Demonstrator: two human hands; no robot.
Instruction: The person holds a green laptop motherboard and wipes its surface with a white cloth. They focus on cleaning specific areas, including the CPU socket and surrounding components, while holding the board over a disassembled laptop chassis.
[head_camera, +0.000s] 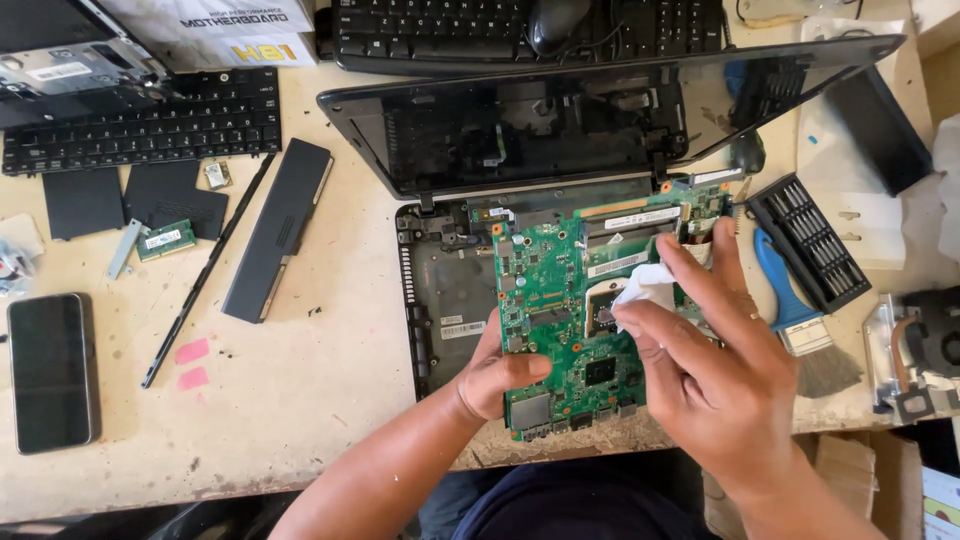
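- The left hand (497, 380) has its grip clenched on the lower left corner of the green circuit board (560, 300), thumb on top, holding it above the opened laptop base (445, 300) near the bench's front edge.
- The right hand (715, 370) pinches a white wipe (645, 285) against the chip socket at the board's middle.
- Risk: hard rubbing could flex the board, held at only one corner, or snag small parts.
- Likely hazard: the brush (800, 320) sits just beside the right wrist; a sweep could knock it off.

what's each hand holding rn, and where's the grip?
Left hand grips the green motherboard at its lower left edge, thumb on top. Right hand pinches a white wipe by its lower end, pressed near the CPU socket.
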